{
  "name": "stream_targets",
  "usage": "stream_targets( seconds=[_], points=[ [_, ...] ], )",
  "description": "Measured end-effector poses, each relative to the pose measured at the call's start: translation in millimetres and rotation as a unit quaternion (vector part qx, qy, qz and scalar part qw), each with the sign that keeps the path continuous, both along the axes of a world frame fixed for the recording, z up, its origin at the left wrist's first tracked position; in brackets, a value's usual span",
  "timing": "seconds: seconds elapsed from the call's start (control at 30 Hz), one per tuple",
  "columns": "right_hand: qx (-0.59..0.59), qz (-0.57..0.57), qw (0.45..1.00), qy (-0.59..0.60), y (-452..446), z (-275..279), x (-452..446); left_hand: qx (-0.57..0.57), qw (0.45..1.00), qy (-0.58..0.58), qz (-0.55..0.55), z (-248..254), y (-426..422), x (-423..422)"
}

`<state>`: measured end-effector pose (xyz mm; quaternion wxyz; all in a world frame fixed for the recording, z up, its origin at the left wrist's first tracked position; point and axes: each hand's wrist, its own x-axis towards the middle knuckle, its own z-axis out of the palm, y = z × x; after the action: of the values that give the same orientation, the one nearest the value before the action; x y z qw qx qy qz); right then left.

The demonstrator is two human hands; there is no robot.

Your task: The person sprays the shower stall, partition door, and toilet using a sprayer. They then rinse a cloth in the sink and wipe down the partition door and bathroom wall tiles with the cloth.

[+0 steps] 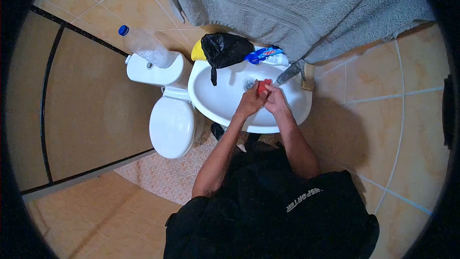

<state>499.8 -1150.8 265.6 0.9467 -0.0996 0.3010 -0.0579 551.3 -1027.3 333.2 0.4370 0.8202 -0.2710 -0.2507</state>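
Over the white washbasin, both hands are together at a small red object, whose kind I cannot make out. My left hand has its fingers closed on the red object from the left. From the right, my right hand grips it too, fingers bent and touching the left ones. Much of the object is covered by the fingers. The tap reaches in from the basin's right corner, just beyond my right hand. Behind the fingertips, the drain area is partly visible.
A black plastic bag, a yellow item and a blue packet lie along the basin's back rim. A beige block-like item sits right. Left is a toilet with a plastic bottle on its tank. A grey towel hangs behind.
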Motion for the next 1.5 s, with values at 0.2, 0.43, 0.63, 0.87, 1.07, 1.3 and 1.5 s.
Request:
stream_targets(
  seconds=[0.2,0.43,0.63,0.87,1.07,1.3,1.5],
  points=[
    [-0.080,-0.010,0.994,0.079,-13,-13,-4,0.004,0.998,0.034,-0.049,5,-3,-8],
    [0.004,0.027,0.999,0.016,-10,0,-11,-0.076,0.994,0.049,-0.053,-21,11,-1],
    [-0.070,-0.078,0.993,0.060,2,-13,1,-0.022,0.993,0.114,-0.027,-10,32,16],
    [-0.072,0.013,0.997,0.005,-11,-28,-1,-0.007,0.993,0.115,-0.002,-12,6,-6],
    [-0.084,-0.021,0.996,0.028,-11,-5,-9,-0.049,0.997,-0.011,-0.052,-10,-11,-23],
    [-0.091,-0.069,0.991,0.069,-14,-54,-4,0.002,0.993,-0.118,-0.013,-25,-19,-34],
    [-0.107,-0.045,0.978,0.175,-8,-30,1,0.001,0.997,-0.077,0.029,14,-20,-31]
  ],
)
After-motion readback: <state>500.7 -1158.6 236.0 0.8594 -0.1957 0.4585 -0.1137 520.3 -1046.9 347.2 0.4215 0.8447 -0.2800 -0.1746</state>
